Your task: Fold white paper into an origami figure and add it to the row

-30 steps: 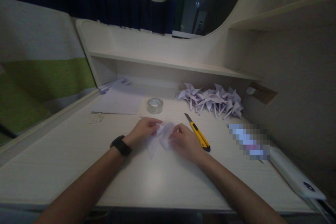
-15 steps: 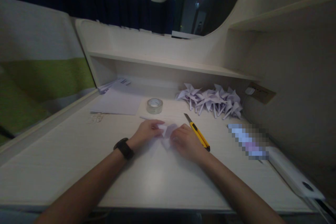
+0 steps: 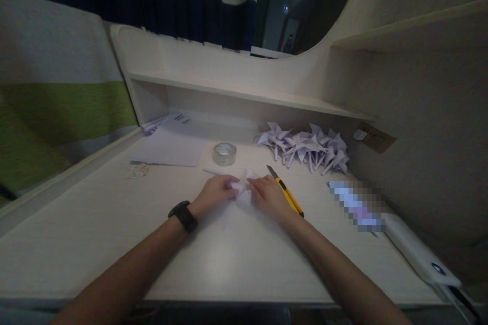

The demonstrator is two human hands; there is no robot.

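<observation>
Grip pinched, your left hand (image 3: 215, 193) and right hand (image 3: 270, 197) hold the paper (image 3: 243, 193). You seem to be folding; next, press its middle.

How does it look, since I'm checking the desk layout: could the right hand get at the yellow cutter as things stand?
Likely yes: the yellow cutter lies close beside the right hand, with nothing visible between them, though that hand is now at the white paper.

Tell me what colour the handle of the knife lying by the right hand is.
The knife handle is yellow with black parts, seen best in the head view.
</observation>
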